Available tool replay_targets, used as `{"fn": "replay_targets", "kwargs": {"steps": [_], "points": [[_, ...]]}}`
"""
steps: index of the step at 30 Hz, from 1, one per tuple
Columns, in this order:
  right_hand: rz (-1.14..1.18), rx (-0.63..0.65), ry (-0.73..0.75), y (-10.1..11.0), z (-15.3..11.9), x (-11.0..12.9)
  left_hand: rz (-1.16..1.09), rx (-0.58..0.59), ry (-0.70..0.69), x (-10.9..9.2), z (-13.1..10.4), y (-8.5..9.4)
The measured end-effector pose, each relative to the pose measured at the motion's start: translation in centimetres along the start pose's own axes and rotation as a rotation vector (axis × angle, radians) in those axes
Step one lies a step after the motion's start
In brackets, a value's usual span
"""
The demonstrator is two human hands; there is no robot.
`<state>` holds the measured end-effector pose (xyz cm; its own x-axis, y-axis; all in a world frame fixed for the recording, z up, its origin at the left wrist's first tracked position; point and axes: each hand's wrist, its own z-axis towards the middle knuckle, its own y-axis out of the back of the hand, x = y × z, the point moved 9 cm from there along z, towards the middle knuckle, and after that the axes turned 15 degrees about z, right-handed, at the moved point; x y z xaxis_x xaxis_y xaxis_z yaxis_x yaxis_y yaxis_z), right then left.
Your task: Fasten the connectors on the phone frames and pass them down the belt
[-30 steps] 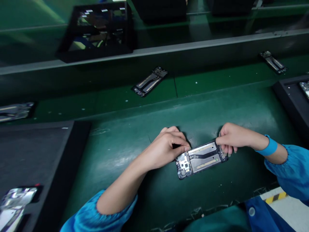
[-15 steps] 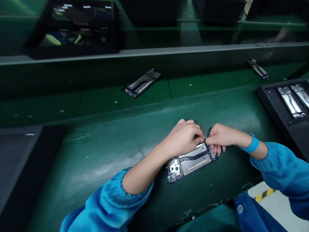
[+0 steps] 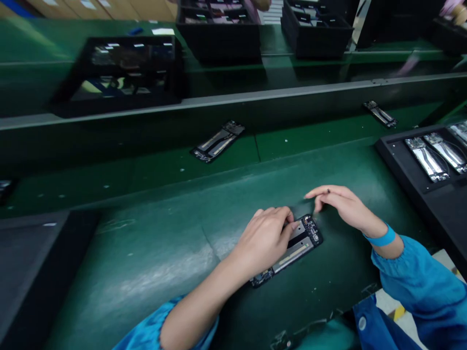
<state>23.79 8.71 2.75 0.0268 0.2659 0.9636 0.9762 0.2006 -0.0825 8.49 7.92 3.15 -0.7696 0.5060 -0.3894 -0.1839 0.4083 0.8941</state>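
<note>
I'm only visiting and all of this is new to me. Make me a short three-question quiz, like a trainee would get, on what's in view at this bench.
1. True or false: the left hand touches the open phone on the green bench.
2. Which wrist wears the blue band?
A) left
B) right
C) both
3. Fill in the blank: the black tray by the right sleeve holds opened ____.

Key: 1 true; 2 B; 3 phones.
</note>
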Motion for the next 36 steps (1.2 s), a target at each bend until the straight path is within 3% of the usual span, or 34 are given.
{"fn": "replay_targets", "kwargs": {"steps": [2,7,10,14,23,31,34,36], "points": [[-0.073,-0.05,0.126,-0.1,-0.8,1.2,-0.169,-0.018,0.017,0.0,0.0,0.0],[-0.204,-0.022,0.142,-2.9,-1.7,0.8,-0.519,-0.215,0.094,0.3,-0.4,0.8],[-0.17,-0.072,0.276,-3.3,-2.1,1.7,-0.52,-0.331,0.119,0.3,-1.0,1.7],[-0.126,-0.073,0.335,-3.4,-2.5,2.1,-0.461,-0.416,0.133,0.4,-1.8,2.8],[-0.094,-0.043,0.355,-3.5,-2.6,2.2,-0.452,-0.396,0.161,0.2,-1.8,2.9],[-0.105,-0.122,0.366,-3.4,-3.0,2.4,-0.399,-0.417,0.132,-0.6,-2.2,3.2],[-0.075,-0.136,0.294,-3.2,-2.7,1.4,-0.36,-0.38,0.136,-0.7,-2.0,2.9],[-0.008,-0.121,0.196,-2.7,-1.9,0.2,-0.326,-0.315,0.122,0.2,-0.8,2.7]]}}
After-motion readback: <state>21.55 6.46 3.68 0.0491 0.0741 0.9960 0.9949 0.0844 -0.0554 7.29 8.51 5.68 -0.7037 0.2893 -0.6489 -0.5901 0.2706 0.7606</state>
